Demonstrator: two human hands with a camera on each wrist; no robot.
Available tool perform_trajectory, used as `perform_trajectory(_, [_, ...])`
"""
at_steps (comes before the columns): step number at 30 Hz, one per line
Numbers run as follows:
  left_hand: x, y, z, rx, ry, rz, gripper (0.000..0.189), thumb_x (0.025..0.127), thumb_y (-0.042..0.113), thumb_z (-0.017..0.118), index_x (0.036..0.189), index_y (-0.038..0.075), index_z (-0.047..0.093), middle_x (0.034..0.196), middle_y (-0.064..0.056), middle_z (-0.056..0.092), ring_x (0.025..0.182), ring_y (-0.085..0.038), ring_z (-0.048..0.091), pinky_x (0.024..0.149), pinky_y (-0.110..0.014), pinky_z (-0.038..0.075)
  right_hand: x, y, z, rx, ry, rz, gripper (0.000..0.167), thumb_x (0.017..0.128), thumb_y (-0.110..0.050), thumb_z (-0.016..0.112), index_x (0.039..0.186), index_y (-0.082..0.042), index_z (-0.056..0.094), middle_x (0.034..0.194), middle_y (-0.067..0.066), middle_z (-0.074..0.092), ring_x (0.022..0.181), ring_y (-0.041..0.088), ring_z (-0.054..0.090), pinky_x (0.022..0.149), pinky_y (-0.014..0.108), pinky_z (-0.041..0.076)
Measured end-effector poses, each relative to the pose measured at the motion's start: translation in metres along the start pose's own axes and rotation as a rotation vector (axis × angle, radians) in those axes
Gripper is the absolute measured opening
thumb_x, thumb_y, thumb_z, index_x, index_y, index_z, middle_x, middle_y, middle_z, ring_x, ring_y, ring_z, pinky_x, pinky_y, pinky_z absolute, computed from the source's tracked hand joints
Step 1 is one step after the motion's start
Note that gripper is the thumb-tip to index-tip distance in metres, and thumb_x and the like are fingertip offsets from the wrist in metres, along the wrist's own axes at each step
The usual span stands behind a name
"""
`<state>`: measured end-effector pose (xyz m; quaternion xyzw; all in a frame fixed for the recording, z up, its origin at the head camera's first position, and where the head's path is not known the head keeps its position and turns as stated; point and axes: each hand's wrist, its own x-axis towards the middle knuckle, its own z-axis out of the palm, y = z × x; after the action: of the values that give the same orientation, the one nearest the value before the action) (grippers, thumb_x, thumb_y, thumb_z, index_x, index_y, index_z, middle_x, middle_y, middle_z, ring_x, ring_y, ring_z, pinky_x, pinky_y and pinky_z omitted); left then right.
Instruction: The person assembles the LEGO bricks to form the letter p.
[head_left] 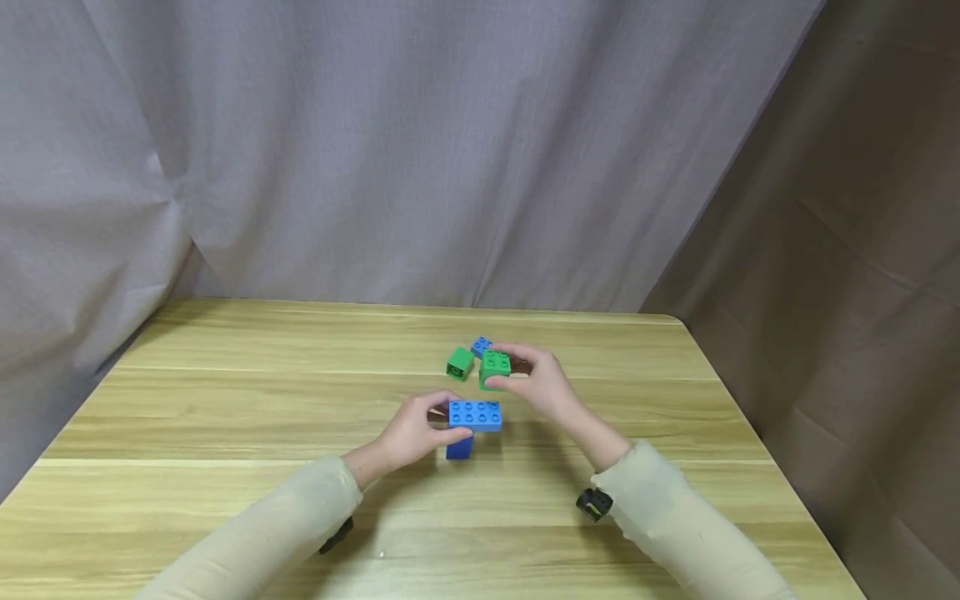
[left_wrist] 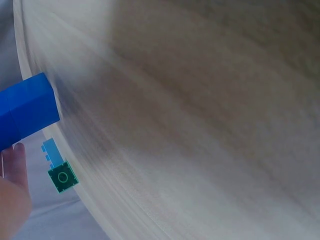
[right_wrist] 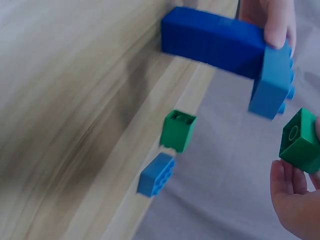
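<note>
My left hand (head_left: 408, 429) grips a light blue toy building brick (head_left: 476, 423) with two rows of studs, thumb at the near side. Under its left end runs a dark blue block column (right_wrist: 212, 42), seen side-on in the right wrist view, so the light brick juts out to one side. Between thumb and fingers of my right hand (head_left: 547, 387) is a green brick (head_left: 495, 372), studs up. Its hollow underside shows in the right wrist view. It is held just beyond the light blue brick, apart from it.
Behind the hands, a second green brick (head_left: 460, 364) lies on its side on the wooden table (head_left: 225, 400). Close by lies a small blue brick (head_left: 480, 346), partly hidden by the right hand's green brick. A grey curtain (head_left: 420, 150) hangs behind the table.
</note>
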<state>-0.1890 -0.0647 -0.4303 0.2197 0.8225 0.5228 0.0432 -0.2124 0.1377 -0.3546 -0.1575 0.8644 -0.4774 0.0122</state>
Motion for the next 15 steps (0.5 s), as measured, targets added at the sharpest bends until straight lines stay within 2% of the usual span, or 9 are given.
perform_trajectory(8, [-0.001,0.000,0.000,-0.004,0.001,0.020,0.035,0.081,0.021,0.073,0.109,0.004,0.061,0.101,-0.009,0.068,0.093,-0.022,0.067,0.081,-0.025,0.057,-0.009,-0.013,0.013,0.013,-0.071,-0.027,0.048,0.078,-0.016,0.076,0.122,-0.005,0.060,0.120,0.016,0.061,0.101,0.029,0.062,0.077,0.026,0.056])
perform_trajectory(15, [-0.003,0.001,0.001,-0.022,0.000,0.036,0.034,0.081,0.021,0.073,0.108,0.004,0.061,0.100,-0.009,0.067,0.094,-0.023,0.067,0.082,-0.025,0.057,-0.013,-0.011,0.023,0.012,-0.110,-0.111,0.048,0.078,-0.020,0.076,0.121,-0.003,0.061,0.121,0.016,0.061,0.102,0.028,0.061,0.085,0.036,0.056])
